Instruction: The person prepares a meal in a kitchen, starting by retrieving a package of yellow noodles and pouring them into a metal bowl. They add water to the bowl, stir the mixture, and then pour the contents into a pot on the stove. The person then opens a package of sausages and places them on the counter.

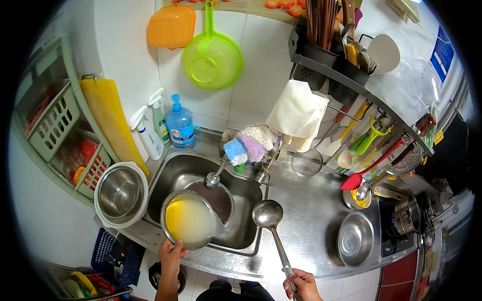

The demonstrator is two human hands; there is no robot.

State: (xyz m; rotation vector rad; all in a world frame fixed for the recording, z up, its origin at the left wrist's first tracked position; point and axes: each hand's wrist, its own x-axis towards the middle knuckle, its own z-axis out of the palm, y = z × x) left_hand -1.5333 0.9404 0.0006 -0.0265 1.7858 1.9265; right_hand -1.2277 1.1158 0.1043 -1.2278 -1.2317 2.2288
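Observation:
My left hand [172, 256] grips the near rim of a metal bowl [163, 222] over the front of the sink [251, 237]. Cloudy, pale liquid [196, 222] fills much of the bowl, with a bright yellow mass [175, 216] showing at its left side. At the bowl's right rim the liquid appears to run over into the sink. Behind it, another round vessel [230, 216] with dark contents sits in the sink under the faucet head [211, 180]. My right hand [303, 284] holds a metal ladle [268, 214] by its handle, its bowl above the counter beside the sink's right edge.
Nested bowls [99, 192] stand left of the sink. On the right of the steel counter [301, 210] are a metal basin [356, 239], a small bowl [350, 201] with yellow contents and a pot [406, 216] on the cooktop [395, 244]. Utensils hang from the shelf [339, 71].

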